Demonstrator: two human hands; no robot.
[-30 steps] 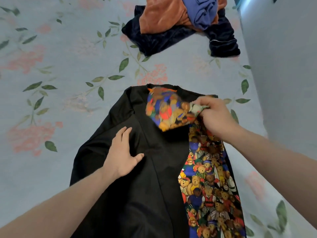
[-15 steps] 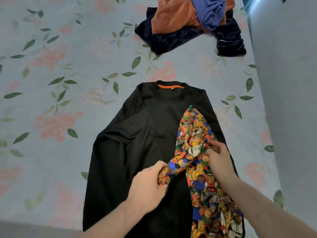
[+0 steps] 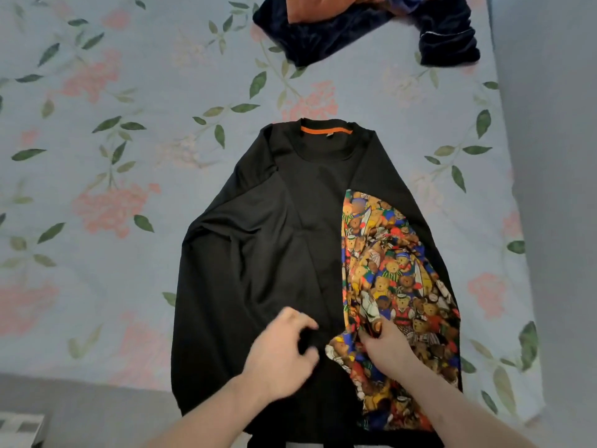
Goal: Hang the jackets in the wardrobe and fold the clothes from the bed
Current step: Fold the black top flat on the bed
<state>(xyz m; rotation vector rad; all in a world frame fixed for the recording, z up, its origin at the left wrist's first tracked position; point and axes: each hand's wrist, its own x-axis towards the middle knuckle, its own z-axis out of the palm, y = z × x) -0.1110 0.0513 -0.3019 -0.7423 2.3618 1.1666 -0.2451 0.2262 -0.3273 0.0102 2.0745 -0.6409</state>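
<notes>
A black long-sleeved top with an orange strip inside the collar lies flat on the bed, neck away from me. Its right sleeve, a bright teddy-bear print, is folded down along the right side of the body. My right hand pinches the printed fabric near the cuff. My left hand hovers over the black lower front, fingers curled and apart, holding nothing; it is blurred.
The bed sheet is pale blue with pink flowers and green leaves. A heap of dark navy, orange and blue clothes lies at the far edge. A grey wall runs along the right. Floor shows at lower left.
The printed sleeve was brought from the collar down along the right side. My left hand let go of the cuff and moved left. The view shifted toward me.
</notes>
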